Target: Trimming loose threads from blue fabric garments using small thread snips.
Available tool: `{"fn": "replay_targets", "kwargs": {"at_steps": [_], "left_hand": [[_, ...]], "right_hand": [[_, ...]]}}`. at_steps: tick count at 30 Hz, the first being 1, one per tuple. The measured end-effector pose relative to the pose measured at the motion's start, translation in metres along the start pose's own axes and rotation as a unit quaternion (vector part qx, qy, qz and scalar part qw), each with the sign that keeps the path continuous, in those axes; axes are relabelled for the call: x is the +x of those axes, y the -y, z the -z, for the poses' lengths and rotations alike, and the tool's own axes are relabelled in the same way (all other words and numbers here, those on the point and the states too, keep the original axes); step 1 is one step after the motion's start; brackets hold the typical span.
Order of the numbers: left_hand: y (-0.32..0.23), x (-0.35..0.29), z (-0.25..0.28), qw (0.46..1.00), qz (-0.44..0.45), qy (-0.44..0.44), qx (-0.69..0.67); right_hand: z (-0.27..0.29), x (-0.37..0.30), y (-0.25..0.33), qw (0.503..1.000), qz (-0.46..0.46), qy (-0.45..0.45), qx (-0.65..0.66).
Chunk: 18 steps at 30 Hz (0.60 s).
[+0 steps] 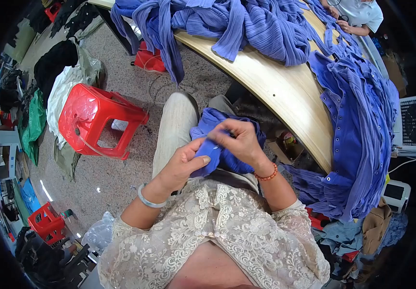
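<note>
The blue garment (209,163) lies across the lap, partly hidden by the hands. The left hand (181,166) pinches its edge, thumb flat on the cloth. The right hand (242,143) has its fingers bent and nearly together at the cloth; blur leaves their grip unclear. Beyond, the pale worktop (285,98) carries more blue garments (273,33). A red stool (80,115) stands on the speckled floor (121,188) at left. A co-worker (362,12) is cut off at the top.

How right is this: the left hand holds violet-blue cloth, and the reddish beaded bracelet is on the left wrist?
The side is wrong: the head view shows the reddish beaded bracelet on the right wrist. The left hand holds violet-blue cloth, as you say.
</note>
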<state>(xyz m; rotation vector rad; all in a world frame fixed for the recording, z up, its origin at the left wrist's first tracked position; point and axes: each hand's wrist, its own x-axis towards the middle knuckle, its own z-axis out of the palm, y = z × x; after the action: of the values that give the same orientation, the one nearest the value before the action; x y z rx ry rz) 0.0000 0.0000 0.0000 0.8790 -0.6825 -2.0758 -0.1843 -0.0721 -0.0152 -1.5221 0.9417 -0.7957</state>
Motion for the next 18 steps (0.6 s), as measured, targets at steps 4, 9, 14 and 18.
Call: {"fn": "replay_targets", "kwargs": {"at_steps": [4, 9, 14, 18], "left_hand": [[-0.001, -0.007, 0.004, 0.999, -0.041, -0.006, 0.032], [-0.007, -0.014, -0.001, 0.995, -0.012, -0.003, 0.101], [-0.015, -0.017, -0.010, 0.995, -0.021, -0.009, 0.096], [-0.017, -0.018, -0.013, 0.996, 0.004, 0.005, 0.083]], "right_hand": [[0.019, 0.005, 0.010, 0.992, 0.024, -0.087, 0.091], [0.025, 0.009, 0.035, 0.981, 0.087, -0.149, 0.088], [0.038, 0.017, 0.034, 0.959, 0.068, -0.229, 0.152], [0.051, 0.025, 0.026, 0.951, 0.045, -0.230, 0.201]]}}
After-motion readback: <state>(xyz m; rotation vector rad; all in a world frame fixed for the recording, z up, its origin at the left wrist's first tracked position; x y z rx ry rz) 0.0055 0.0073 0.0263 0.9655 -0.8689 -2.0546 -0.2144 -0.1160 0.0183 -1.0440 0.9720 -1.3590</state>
